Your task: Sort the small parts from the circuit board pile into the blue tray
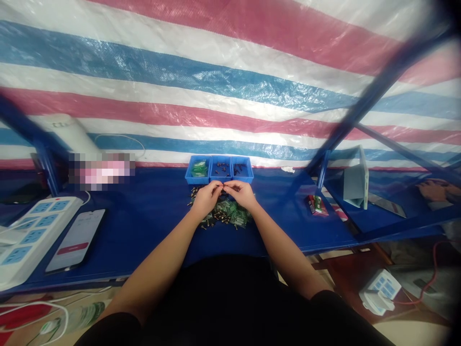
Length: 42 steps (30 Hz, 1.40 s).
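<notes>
My left hand (208, 196) and my right hand (242, 193) meet fingertip to fingertip over a pile of small parts on the blue table. Both are closed in a pinch, thumb against fingers, around something dark between them that is too small to make out. Beneath them lie small clear-green plastic pieces (226, 211) mixed with brass-and-dark screw-like parts (220, 217). Just beyond my fingers stand three joined blue bins: the left bin (190, 180) holds green pieces, the middle bin (215, 162) a few dark screw-like parts, and the right bin (246, 162) dark slender parts.
On the left are a power strip (41, 230), a phone (77, 240) and a white cylinder (72, 134). A red-green small box (317, 205) lies on the right, near a blue frame post (323, 169) and a propped tablet (356, 180). Another person's hand (434, 190) shows far right.
</notes>
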{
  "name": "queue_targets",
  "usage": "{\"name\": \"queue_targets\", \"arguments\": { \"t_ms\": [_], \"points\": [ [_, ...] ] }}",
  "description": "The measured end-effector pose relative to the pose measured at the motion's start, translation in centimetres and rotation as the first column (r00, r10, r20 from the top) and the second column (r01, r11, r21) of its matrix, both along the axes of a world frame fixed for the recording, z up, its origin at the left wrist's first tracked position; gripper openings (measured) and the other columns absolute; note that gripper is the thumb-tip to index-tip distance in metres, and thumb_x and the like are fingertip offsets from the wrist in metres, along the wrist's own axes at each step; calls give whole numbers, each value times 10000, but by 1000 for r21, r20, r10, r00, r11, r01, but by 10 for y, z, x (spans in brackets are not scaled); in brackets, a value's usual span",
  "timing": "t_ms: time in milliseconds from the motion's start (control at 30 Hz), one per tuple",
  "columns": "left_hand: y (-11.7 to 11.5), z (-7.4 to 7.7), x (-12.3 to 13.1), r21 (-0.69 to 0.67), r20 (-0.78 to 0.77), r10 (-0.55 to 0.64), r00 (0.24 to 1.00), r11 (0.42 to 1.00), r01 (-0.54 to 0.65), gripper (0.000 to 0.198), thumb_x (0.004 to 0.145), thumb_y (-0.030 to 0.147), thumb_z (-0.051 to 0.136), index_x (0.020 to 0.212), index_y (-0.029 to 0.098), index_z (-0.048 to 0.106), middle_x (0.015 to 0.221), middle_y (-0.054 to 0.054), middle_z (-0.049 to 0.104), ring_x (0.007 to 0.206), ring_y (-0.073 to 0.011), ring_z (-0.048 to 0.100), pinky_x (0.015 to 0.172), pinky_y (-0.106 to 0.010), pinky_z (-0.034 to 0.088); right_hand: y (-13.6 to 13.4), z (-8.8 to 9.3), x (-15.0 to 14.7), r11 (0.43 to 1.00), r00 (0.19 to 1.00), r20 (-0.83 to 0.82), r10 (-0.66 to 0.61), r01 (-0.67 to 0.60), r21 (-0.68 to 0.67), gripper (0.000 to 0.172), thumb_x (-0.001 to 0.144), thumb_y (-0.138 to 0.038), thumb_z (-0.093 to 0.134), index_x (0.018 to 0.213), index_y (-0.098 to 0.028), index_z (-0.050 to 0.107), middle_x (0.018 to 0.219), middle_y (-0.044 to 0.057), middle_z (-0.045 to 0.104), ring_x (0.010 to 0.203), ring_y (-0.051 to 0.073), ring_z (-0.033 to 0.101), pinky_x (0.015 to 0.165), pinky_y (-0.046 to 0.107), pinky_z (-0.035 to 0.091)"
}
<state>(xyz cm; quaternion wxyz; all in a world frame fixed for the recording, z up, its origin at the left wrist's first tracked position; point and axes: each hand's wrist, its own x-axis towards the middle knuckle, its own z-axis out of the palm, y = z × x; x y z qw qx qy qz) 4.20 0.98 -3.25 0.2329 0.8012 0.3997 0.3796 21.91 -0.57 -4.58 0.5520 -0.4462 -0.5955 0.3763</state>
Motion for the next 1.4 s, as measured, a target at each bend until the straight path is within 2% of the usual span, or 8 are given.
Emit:
{"name": "queue_targets", "arguments": {
  "t_ms": [200,400,567,933,1167,1400],
  "points": [
    [-1,1,-1,-11,-19,-6,1000,1000,6,281,960,416,397,1014,236,606,787,2,680,728,-148,644,695,-241,468,-2,3,-1,1000,1000,12,-2,1,12,320,744,-428,722,963,-195,730,893,63,737,776,193,684,770,342,557],
    [-2,2,1,-17,26,8,1000,1000,-8,298,928,431,461,1118,245,596,877,-12,703,773,-161,664,728,-253,491,0,2,1,999,1000,-6,-31,31,-10,332,737,-450,718,958,-202,728,902,61,734,806,201,683,777,345,561],
    [-2,2,1,17,10,15,1000,1000,-15,281,943,412,434,1046,234,625,851,-9,695,733,-144,646,710,-239,479,-1,2,0,1000,1000,-28,-2,1,-16,345,725,-450,727,961,-198,726,897,59,735,813,200,686,778,344,563],
    [0,1,0,17,-13,-11,1000,1000,11,298,949,397,426,1073,234,643,914,-21,715,777,-159,658,729,-246,486,-1,3,-2,997,994,-84,70,-72,-14,376,702,-462,743,969,-198,723,891,54,732,806,192,681,787,349,561],
    [1,-1,0,-31,17,-36,999,999,36,314,949,408,421,1114,243,632,938,-32,715,808,-174,676,767,-260,517,-3,5,-3,998,993,-93,70,-70,6,359,720,-459,729,971,-202,727,908,56,733,813,196,682,795,359,562],
    [0,0,1,-17,0,-18,1000,1000,18,319,948,420,421,1107,241,632,910,-32,716,780,-171,674,745,-257,514,-4,7,-3,998,995,-76,62,-63,-5,357,730,-468,715,967,-201,727,938,60,732,842,200,679,808,359,556]
  ]
}}
